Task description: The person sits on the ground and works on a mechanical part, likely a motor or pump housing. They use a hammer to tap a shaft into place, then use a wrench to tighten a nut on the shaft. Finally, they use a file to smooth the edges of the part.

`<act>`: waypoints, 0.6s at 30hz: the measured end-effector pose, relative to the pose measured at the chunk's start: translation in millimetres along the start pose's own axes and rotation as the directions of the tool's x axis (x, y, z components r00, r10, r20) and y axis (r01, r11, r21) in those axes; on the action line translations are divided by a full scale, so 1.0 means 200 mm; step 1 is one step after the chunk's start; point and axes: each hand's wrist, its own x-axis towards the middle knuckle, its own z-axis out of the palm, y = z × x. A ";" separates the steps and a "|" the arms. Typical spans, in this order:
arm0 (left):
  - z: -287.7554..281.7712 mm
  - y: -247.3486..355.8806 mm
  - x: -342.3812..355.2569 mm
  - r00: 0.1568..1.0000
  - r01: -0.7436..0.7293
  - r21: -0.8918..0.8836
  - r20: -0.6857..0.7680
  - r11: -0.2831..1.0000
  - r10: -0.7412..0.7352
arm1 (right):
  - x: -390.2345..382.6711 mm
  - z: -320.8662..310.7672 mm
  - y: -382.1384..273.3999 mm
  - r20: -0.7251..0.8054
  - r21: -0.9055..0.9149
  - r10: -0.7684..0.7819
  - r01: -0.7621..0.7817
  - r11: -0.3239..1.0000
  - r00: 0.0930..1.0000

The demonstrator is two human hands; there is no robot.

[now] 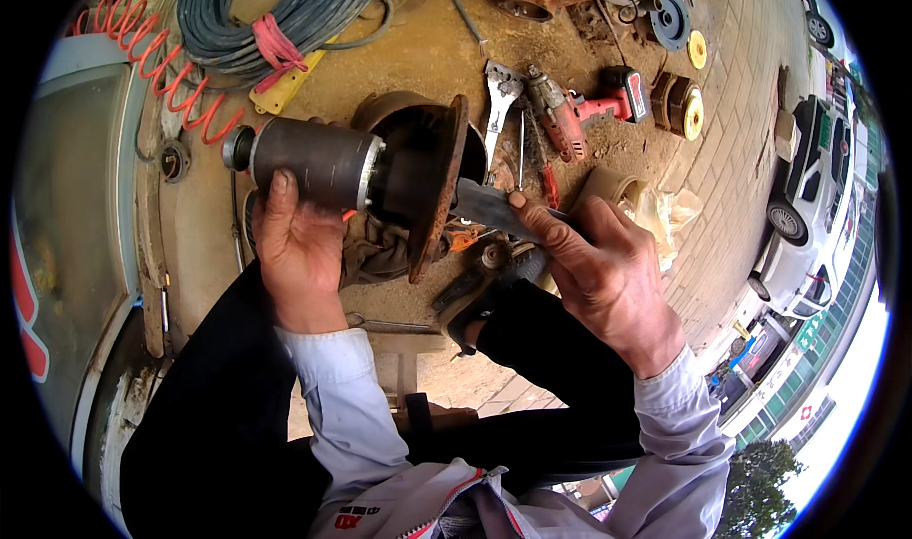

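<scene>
My left hand (299,254) supports a dark cylindrical motor rotor (309,164) from below, its thumb lying along the side. The rotor lies level, with a round bearing end at the left and a bright metal ring at the right. Its right end meets a rusty round flange (442,183), seen nearly edge-on. In my right hand (608,264) is a flat dark metal strip (489,208), gripped between thumb and fingers. The strip's left end reaches the flange's right face; whether it touches is hard to see. A round metal casing (389,107) shows behind the rotor.
A red cordless power tool (570,116), an adjustable wrench (502,97) and a screwdriver (549,186) lie beyond my hands. Coiled black cable (223,26) and a red spiral hose (142,50) are at upper left. Wire spools (676,102) stand right. A framed glass panel (76,178) borders the left.
</scene>
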 end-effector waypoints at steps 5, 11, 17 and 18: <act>0.04 -0.02 0.01 0.985 -0.064 0.125 -0.151 0.990 0.083 | -0.10 -0.02 0.07 0.002 -0.038 0.055 -0.055 0.998 0.998; 0.02 0.01 0.00 0.995 0.054 -0.128 0.091 0.990 -0.043 | -0.08 -0.05 0.04 0.032 -0.044 0.038 -0.037 0.998 0.999; -0.12 0.02 0.02 0.997 0.071 0.061 -0.027 0.996 -0.069 | -0.02 -0.01 -0.01 -0.005 -0.058 0.004 -0.004 0.998 1.000; -0.10 0.02 0.02 0.997 0.065 0.110 -0.058 0.992 -0.059 | -0.03 -0.02 0.01 -0.003 -0.062 0.011 -0.011 0.998 1.000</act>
